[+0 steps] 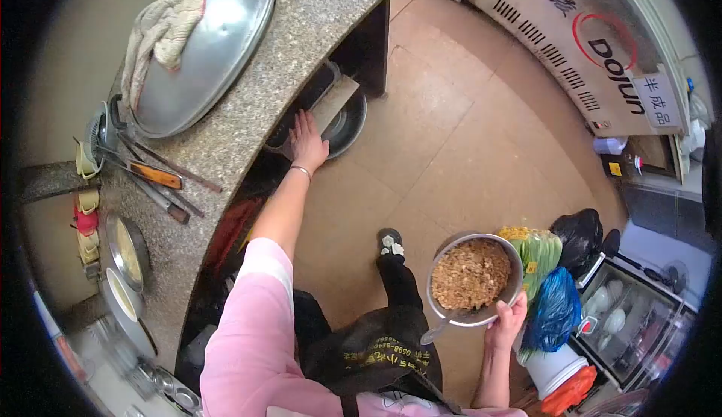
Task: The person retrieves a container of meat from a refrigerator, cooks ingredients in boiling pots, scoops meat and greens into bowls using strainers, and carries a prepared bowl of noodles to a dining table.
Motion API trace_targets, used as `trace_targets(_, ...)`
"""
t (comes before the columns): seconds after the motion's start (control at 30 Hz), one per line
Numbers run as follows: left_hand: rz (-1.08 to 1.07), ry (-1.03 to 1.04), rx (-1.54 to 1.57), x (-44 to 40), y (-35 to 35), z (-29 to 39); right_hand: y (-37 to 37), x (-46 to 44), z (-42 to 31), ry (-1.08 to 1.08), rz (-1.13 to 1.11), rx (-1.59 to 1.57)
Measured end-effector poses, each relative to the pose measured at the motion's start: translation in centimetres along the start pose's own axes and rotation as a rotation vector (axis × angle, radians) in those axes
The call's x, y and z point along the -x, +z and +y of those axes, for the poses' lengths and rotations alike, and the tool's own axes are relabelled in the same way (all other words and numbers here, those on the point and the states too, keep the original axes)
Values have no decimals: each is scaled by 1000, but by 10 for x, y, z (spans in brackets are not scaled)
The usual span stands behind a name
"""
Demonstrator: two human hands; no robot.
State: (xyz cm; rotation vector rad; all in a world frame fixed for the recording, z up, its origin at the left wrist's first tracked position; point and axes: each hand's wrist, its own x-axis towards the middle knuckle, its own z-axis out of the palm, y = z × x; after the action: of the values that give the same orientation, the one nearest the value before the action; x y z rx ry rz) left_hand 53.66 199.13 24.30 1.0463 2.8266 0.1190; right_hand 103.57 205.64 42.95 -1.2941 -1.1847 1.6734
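My right hand [508, 322] grips the rim of a round metal bowl [514, 285], which holds a brown crumbly food [470, 272] and a spoon [434, 334] whose end sticks out over the near edge. My left hand [307, 142] reaches under the granite counter, its fingers spread, beside a light flat board [331, 105] lying over a dark round pan [350, 125]. Whether its fingertips touch the board or something below it is unclear.
The granite counter [259, 94] carries a large metal lid [218, 56] with a cloth glove [174, 22], tongs and brushes. A white freezer [556, 41] stands at upper right. Bags, a blue plastic bag [555, 308] and a white bucket [553, 368] sit at right.
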Motion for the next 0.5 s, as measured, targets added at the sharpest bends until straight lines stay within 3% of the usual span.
trace_targets(0.2,216,-170,249,-12,36,22,-19,-24,6,-45,28,-12)
trace_targets(0.27,378,-229,513,-22,51,25,-3,-22,-2,-10,57,1)
trace_targets(0.4,363,-435,844,-39,64,25,14,-13,-3,27,-4,-13)
trace_targets(0.5,401,-399,1176,-32,71,23,28,5,-4,-3,-68,-11)
